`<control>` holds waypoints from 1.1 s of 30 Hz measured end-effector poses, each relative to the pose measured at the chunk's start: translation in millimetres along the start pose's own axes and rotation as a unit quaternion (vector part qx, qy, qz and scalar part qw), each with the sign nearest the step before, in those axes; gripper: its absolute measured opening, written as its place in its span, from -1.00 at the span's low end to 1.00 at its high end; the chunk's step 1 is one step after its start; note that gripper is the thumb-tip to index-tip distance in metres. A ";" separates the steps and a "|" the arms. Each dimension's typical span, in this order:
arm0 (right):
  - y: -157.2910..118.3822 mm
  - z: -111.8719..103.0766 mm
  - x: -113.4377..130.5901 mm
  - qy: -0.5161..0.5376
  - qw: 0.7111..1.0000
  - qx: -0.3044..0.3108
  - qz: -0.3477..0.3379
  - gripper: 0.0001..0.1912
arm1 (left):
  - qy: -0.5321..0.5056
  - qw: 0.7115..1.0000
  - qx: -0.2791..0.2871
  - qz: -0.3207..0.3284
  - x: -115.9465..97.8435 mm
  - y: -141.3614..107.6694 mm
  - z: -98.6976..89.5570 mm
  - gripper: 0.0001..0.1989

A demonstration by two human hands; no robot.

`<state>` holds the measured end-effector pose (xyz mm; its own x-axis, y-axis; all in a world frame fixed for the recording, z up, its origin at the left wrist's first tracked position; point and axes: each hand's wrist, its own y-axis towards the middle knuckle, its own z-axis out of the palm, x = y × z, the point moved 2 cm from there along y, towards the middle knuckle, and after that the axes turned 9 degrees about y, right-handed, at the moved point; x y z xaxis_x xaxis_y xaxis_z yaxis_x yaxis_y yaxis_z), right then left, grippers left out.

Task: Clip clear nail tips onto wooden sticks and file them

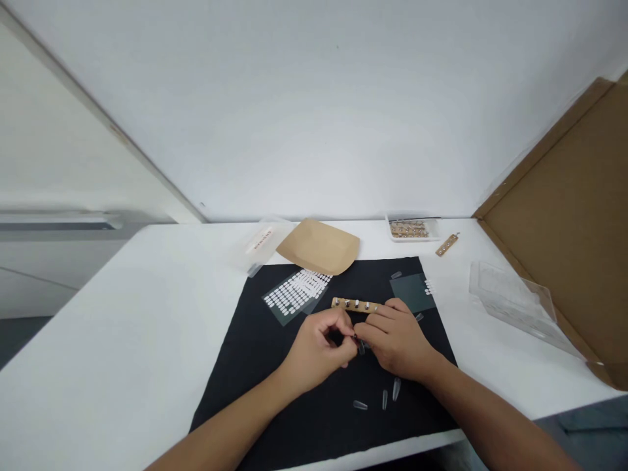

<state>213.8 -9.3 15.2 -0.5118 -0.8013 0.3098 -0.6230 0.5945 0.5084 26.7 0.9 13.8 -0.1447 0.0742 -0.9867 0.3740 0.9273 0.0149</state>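
My left hand (318, 343) is closed in a pinch above the black cloth (289, 418), its fingertips around something small and dark that I cannot make out. Fingertip to fingertip with it, my right hand (397, 337) is closed too, and whatever it grips is hidden. A clear false nail tip (362, 347) shows just below where the fingers meet; I cannot tell if it is held. Behind the hands lies a wooden strip (352, 305) with a row of small metal-looking pegs, its right end covered by my right fingers. Closer to me are several loose clear nail tips (396, 388).
Sheets of white oval stickers (294, 292) lie at the cloth's back left, below a brown paper tray (318, 245). Another sticker sheet (412, 292) is at right. Behind stand a small clear box (432, 230) and a short strip (447, 244). A clear plastic case (520, 301) sits right, beside cardboard (564, 229).
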 end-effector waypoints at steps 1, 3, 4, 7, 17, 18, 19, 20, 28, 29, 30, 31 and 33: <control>0.3 -0.2 -0.2 0.002 1.000 -0.003 0.000 -0.84 | 0.001 1.000 -0.001 -0.009 -0.6 0.0 -0.4 -0.88; 1.1 -1.6 -0.6 0.009 1.000 -0.013 0.004 -0.83 | 0.005 1.000 -0.001 -0.015 -2.4 -0.2 -1.3 -0.91; 1.5 -2.6 -1.0 0.017 1.000 -0.018 0.008 -0.82 | 0.010 1.000 0.000 -0.011 -3.4 -0.2 -1.8 -0.92; 2.5 -6.0 -2.2 0.055 0.998 -0.029 0.025 -0.82 | 0.037 0.999 0.010 0.015 -5.5 -0.2 -3.4 -0.93; 1.3 -4.3 -5.1 0.148 0.987 -0.024 0.055 -0.78 | 0.150 0.982 -0.013 0.112 -11.7 2.7 -9.2 -0.96; 1.0 -3.8 -5.2 0.159 0.985 -0.019 0.061 -0.76 | 0.155 0.981 -0.016 0.117 -12.4 3.1 -9.5 -0.97; 0.8 -3.4 -5.4 0.171 0.983 -0.012 0.066 -0.73 | 0.158 0.980 -0.018 0.120 -12.9 3.5 -9.8 -0.98; 0.7 -3.1 -5.5 0.183 0.981 -0.005 0.071 -0.71 | 0.158 0.980 -0.018 0.121 -13.1 3.8 -9.9 -0.97; 0.8 -2.3 -5.2 0.213 0.973 0.017 0.083 -0.73 | 0.096 0.994 0.003 0.046 -7.8 3.6 -8.6 -0.91; 1.0 -2.5 -4.9 0.219 0.972 0.021 0.086 -0.73 | 0.083 0.996 0.011 0.028 -6.8 3.6 -8.5 -0.89; 1.2 -2.8 -4.6 0.226 0.970 0.024 0.089 -0.73 | 0.070 0.997 0.018 0.012 -5.9 3.8 -8.6 -0.88; 1.5 -3.4 -4.3 0.233 0.968 0.025 0.092 -0.73 | 0.058 0.998 0.024 -0.004 -5.1 4.0 -8.9 -0.86; 2.2 -4.6 -3.8 0.247 0.964 0.027 0.096 -0.74 | 0.034 0.998 0.031 -0.032 -3.8 4.5 -9.5 -0.84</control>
<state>217.1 -5.2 18.8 -0.2859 -0.6025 0.7452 -0.5814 0.7272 0.3649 20.2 8.2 19.2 -0.2304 0.0418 -0.9722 0.4185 0.9062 -0.0602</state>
